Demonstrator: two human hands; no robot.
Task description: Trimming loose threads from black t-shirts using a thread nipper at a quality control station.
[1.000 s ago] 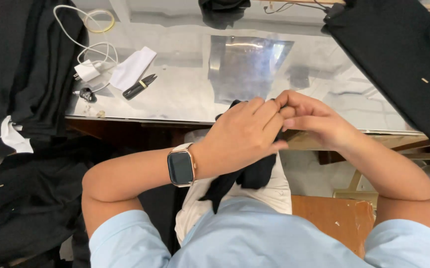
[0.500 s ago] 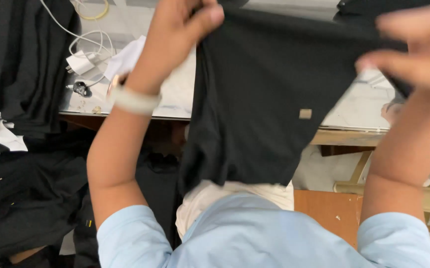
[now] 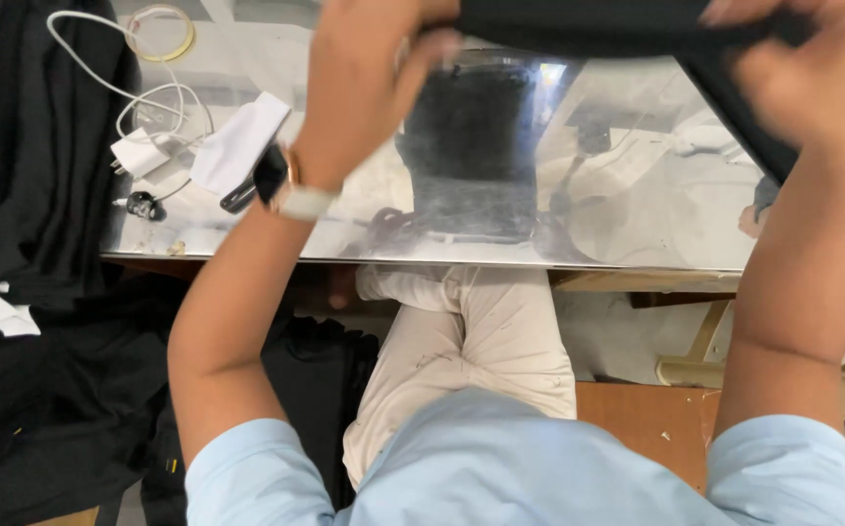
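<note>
A person in a light blue short-sleeved shirt (image 3: pixel 500 468) sits at a shiny metal table (image 3: pixel 637 214), both arms raised toward the top of the frame. The left hand (image 3: pixel 369 68), upper centre, is closed on the edge of a black garment (image 3: pixel 588 24) that stretches along the top edge; a watch with a pale strap (image 3: pixel 291 190) sits on that wrist. The right hand (image 3: pixel 812 78), upper right, also grips the black garment, fingers curled over the cloth, which drops down the right edge of the frame behind the forearm. The garment is held above the table, between the two hands, and its dark shape is mirrored in the tabletop at centre.

On the table's upper left lie a white charger plug (image 3: pixel 140 154) with its white cable (image 3: pixel 115 73) looping toward a yellowish ring of tape (image 3: pixel 161 31) at the top edge. Just beside the plug is a folded white paper (image 3: pixel 237 146), with a small dark object partly hidden under the wrist next to it. A small black item (image 3: pixel 142 206) lies near the table's front edge.

A heap of black clothing (image 3: pixel 33 292) fills the left side of the frame, spilling from the table's end down to the lower left. The person's cream trousers (image 3: pixel 471 341) show below the table edge at centre, and a wooden seat (image 3: pixel 647 424) appears at lower right.
</note>
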